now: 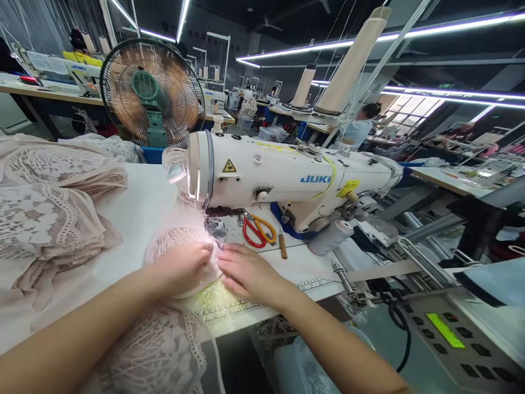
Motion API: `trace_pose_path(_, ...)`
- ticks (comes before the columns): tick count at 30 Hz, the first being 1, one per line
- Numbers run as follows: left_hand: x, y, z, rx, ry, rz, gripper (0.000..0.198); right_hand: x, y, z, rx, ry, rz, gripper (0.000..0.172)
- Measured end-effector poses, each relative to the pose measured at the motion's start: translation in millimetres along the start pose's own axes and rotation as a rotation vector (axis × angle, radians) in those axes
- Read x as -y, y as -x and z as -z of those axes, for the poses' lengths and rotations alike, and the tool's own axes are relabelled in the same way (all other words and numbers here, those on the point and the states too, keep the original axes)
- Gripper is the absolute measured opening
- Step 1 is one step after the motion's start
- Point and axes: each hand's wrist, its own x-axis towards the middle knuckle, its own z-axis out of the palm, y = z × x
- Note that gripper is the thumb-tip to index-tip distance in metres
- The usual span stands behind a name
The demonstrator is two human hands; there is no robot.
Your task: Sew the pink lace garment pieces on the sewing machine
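Note:
A pale pink lace garment piece (174, 238) lies under the lit needle area of a white sewing machine (258, 169) and hangs over the table's front edge toward me. My left hand (182, 268) is closed on this lace, just in front of the presser foot (214, 225). Close beside it, my right hand (250, 273) pinches the lace edge with its fingers together. A thin metal part shows between the fingertips and the presser foot; what it is, I cannot make out. The fingertips of both hands are partly hidden.
Stacked lace pieces (45, 213) lie at the left. Red-and-orange-handled scissors (259, 230), a wooden-handled tool (283, 246) and a thread cone (331, 238) lie right of the needle. A fan (153, 93) stands behind; a control panel (455, 334) is at lower right. People sit farther back.

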Motion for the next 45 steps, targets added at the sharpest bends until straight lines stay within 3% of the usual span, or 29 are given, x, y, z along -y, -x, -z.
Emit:
trace_pose_path(5, -18.1, 1.6, -15.4, -0.054, -0.097, 0.121, 0.038, 1.3, 15.1, -8.0, 0.039, 0.060, 0.019, 0.024)
trace_pose_path(14, -16.1, 3.8, -15.5, -0.038, -0.155, 0.069, 0.042, 18.5, 23.0, -6.8, 0.094, 0.051, -0.047, 0.031)
trace_pose_path(19, -14.9, 2.5, -19.5, -0.039, -0.228, 0.159, 0.055, 19.9, 21.7, -5.0, 0.120, 0.047, -0.061, 0.030)
trace_pose_path(24, -9.1, 2.4, -23.1, -0.076, -0.225, 0.139, 0.055, 19.5, 22.0, -4.6, 0.127, 0.045, -0.059, 0.027)
trace_pose_path(38, -12.7, 0.0, -10.5, 0.060, -0.336, 0.067, 0.055, 18.6, 19.9, -4.6, 0.135, 0.083, -0.053, 0.031)
trace_pose_path(43, -17.3, 7.3, -12.7, 0.002, -0.408, 0.095, 0.045, 16.8, 24.4, -5.6, 0.122, 0.053, -0.039, 0.033)
trace_pose_path(45, -18.8, 13.7, -15.9, -0.046, -0.413, 0.009, 0.039, 18.5, 27.8, -5.2, 0.119, 0.034, -0.028, 0.038)
